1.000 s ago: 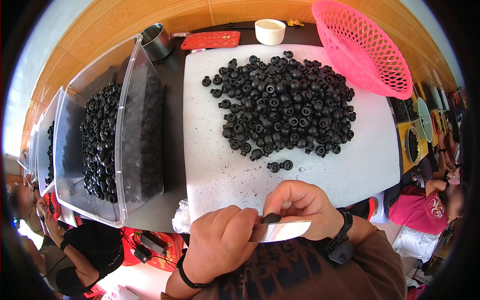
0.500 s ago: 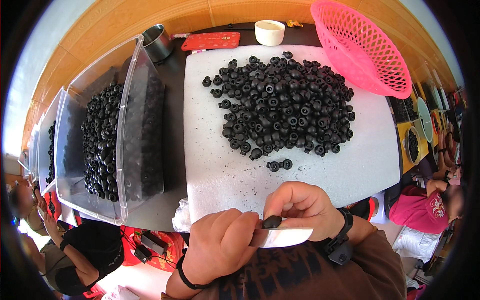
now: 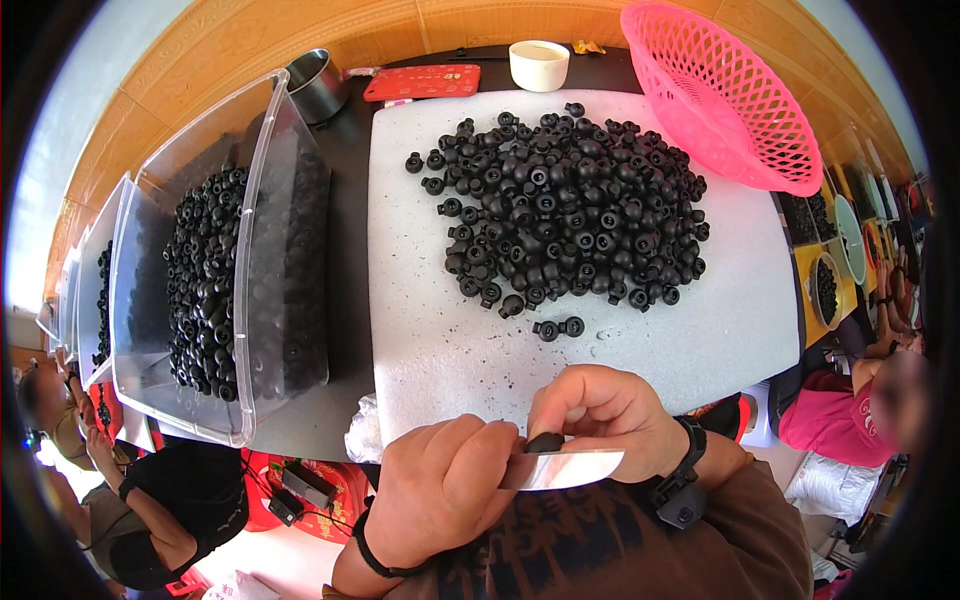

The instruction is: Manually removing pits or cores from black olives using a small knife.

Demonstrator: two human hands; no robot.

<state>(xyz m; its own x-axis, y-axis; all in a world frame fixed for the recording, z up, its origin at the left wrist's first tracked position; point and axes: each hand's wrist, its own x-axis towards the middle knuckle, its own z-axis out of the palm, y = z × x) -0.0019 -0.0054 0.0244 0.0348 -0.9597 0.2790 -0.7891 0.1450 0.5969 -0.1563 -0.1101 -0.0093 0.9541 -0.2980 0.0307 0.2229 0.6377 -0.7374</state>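
Low in the middle of the head view, my left hand [image 3: 437, 487] is closed round a knife [image 3: 568, 470]; its handle is hidden in my fist and its bright blade points right. Close beside it, my right hand [image 3: 612, 418] pinches a small black round piece [image 3: 544, 442], which looks like a ball-shaped cord stopper. The piece sits right above the blade, partly hidden by fingers and steel; I cannot tell whether the edge touches it. Beyond my hands lies a heap of black cord stoppers [image 3: 575, 215] on a white foam board [image 3: 680, 335], with two lying apart in front.
To the left stands a clear plastic bin [image 3: 240, 330] of black pieces. A metal cup [image 3: 315, 85], a red phone-shaped case [image 3: 422, 82] and a white cup [image 3: 539, 66] line the back. A pink basket [image 3: 800, 150] leans at the right. Other people sit on both sides.
The knife blade has tilted slightly, its tip a little higher. My hands keep nearly the same place, and the heap is unchanged. The person at the far right has shifted.
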